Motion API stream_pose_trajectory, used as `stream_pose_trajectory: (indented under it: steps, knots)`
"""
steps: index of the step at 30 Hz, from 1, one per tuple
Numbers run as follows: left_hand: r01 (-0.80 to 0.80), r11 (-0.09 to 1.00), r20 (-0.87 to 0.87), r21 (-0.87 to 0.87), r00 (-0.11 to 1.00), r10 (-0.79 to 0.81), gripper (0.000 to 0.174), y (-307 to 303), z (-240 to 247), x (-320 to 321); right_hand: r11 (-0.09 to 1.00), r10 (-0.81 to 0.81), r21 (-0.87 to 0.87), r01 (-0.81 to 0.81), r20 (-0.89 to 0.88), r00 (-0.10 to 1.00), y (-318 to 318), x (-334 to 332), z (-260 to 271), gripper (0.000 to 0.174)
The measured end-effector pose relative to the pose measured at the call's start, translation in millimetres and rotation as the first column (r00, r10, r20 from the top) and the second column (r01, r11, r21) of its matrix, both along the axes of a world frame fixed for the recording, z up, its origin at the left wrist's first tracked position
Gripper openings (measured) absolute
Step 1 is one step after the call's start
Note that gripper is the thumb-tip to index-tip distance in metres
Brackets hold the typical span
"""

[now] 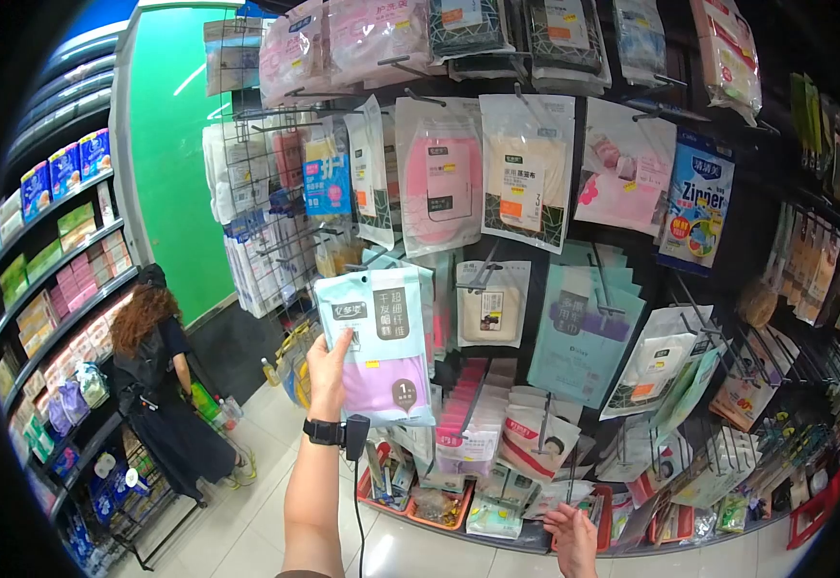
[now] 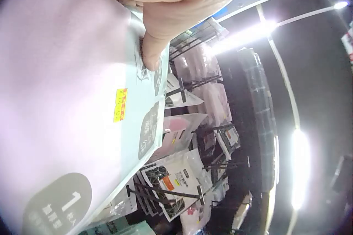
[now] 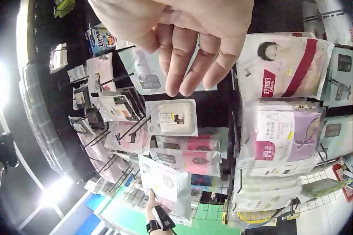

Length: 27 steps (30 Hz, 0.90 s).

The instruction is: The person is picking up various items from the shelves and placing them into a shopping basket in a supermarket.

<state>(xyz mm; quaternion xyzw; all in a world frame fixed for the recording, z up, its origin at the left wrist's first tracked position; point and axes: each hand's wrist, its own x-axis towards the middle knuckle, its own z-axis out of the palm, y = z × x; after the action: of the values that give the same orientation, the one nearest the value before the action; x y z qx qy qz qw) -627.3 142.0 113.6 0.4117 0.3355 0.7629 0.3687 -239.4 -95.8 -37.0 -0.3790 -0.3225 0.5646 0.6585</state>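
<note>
My left hand [image 1: 326,374] holds up a flat pack with a hair-drying cap [image 1: 383,352], pale blue-green above and lilac below. The thumb [image 2: 151,53] presses on the pack's front, while the other fingers are mostly hidden behind it. A yellow price sticker [image 2: 120,105] shows on the front. Low in front of the rack, my right hand [image 1: 572,539] hangs with loosely curled fingers and holds nothing. In the right wrist view those fingers [image 3: 182,58] overlap the hanging packs behind them.
Metal hooks with hanging packs fill the dark rack, including a pink pack [image 1: 441,183] and teal packs [image 1: 589,337]. Orange baskets [image 1: 439,509] stand along its foot. To the left, a person in dark clothes [image 1: 155,385] stands by stocked shelves [image 1: 64,299].
</note>
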Motion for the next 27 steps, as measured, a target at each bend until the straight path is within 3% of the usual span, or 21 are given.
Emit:
stream_pose_trajectory:
  steps: [13,20,22,23,24,25,27]
  knots:
    - [0.004,0.999,-0.084,-0.040,0.996,-0.007,0.023,40.0,-10.1,-10.0,0.998,0.000,0.062,0.007,-0.115,0.993,-2.2,0.8,-4.6,0.038]
    - [0.082,0.997,-0.115,0.015,0.990,-0.080,0.026,95.6,-20.0,-13.8,0.992,-0.106,-0.077,0.102,-0.054,0.993,-17.1,14.0,-20.2,0.038]
    - [0.004,1.000,-0.165,0.024,0.986,0.000,0.028,103.6,-20.6,-11.0,0.984,-0.135,-0.123,0.132,-0.014,0.991,-25.5,19.0,-30.7,0.038]
    - [-0.069,0.997,-0.220,0.030,0.973,0.074,0.036,103.8,-23.9,-9.2,0.979,-0.176,-0.103,0.174,-0.009,0.984,-30.5,18.9,-28.4,0.038]
    - [-0.334,0.942,-0.317,-0.002,0.894,0.316,0.048,102.1,-29.7,-1.7,0.972,-0.220,-0.083,0.218,-0.006,0.976,-36.2,18.6,-24.4,0.039]
    - [-0.537,0.839,-0.385,0.091,0.758,0.527,0.054,97.0,-38.2,8.1,0.958,-0.262,-0.111,0.264,0.031,0.965,-40.6,18.1,-18.0,0.040]
    - [-0.717,0.664,-0.470,0.211,0.521,0.712,0.049,74.4,-56.9,30.3,0.931,-0.330,-0.151,0.332,0.038,0.943,-54.7,28.1,-29.6,0.041]
